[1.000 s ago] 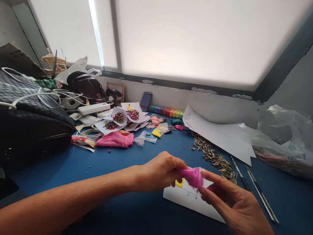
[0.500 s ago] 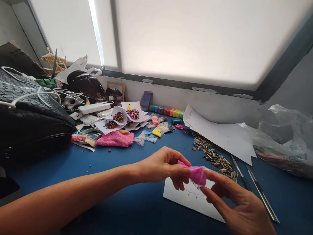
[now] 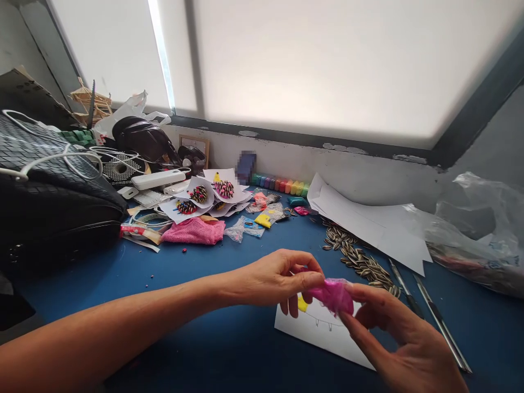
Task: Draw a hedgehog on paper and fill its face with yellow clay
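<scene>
Lane lay open across the desk (image 3: 176, 271)
I had room between pink cloth (image 3: 194, 231) and left forearm (image 3: 143, 321); black bag (image 3: 61, 218) blocked the left edge.

Hands (image 3: 272, 279): two, and I had both!
Pink bagged lump (image 3: 339, 297): just one, I counted!
Sheet beneath the hands (image 3: 301, 327): I found one.
Slim metal tools (image 3: 442, 325): two, I made it!
Seed-covered figures (image 3: 198, 194): three I saw plainly, plus a fourth, partly hidden.
Striped seeds (image 3: 362, 262): dozens, too heaped; I couldn't count exactly!
Pink cloth (image 3: 194, 231): I spotted one.
</scene>
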`<action>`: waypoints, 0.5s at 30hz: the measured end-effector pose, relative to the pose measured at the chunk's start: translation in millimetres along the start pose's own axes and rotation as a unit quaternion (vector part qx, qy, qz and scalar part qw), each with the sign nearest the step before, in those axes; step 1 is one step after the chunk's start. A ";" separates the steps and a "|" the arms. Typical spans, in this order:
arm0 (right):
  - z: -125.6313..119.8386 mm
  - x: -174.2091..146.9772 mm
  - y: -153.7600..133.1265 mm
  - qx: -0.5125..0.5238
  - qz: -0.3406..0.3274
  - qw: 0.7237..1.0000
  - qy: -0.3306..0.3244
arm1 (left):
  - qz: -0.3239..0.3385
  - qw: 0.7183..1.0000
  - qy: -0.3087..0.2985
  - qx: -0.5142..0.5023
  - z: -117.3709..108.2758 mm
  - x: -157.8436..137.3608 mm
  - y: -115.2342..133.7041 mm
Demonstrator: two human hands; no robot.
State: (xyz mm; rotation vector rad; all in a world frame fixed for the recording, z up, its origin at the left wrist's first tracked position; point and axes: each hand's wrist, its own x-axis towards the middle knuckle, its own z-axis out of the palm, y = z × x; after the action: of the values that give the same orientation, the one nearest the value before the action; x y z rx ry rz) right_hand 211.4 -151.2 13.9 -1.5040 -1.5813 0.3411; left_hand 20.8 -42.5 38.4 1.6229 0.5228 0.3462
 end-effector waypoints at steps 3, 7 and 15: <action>-0.7 0.2 0.2 -0.002 -0.048 0.999 0.010 | -0.023 0.999 -0.030 0.001 -3.1 -1.0 1.3; -3.3 -0.1 -1.6 -0.031 -0.111 0.993 0.003 | -0.015 0.993 -0.055 -0.104 0.7 1.2 -6.3; -5.0 0.3 1.0 -0.074 -0.154 0.985 -0.027 | -0.020 0.976 0.005 -0.216 7.2 6.9 -21.1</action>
State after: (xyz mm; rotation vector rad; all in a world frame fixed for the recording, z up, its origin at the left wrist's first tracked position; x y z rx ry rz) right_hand 215.8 -152.6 16.0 -1.3404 -1.8854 0.0915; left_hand 27.6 -43.6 16.1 1.1883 0.4489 0.4071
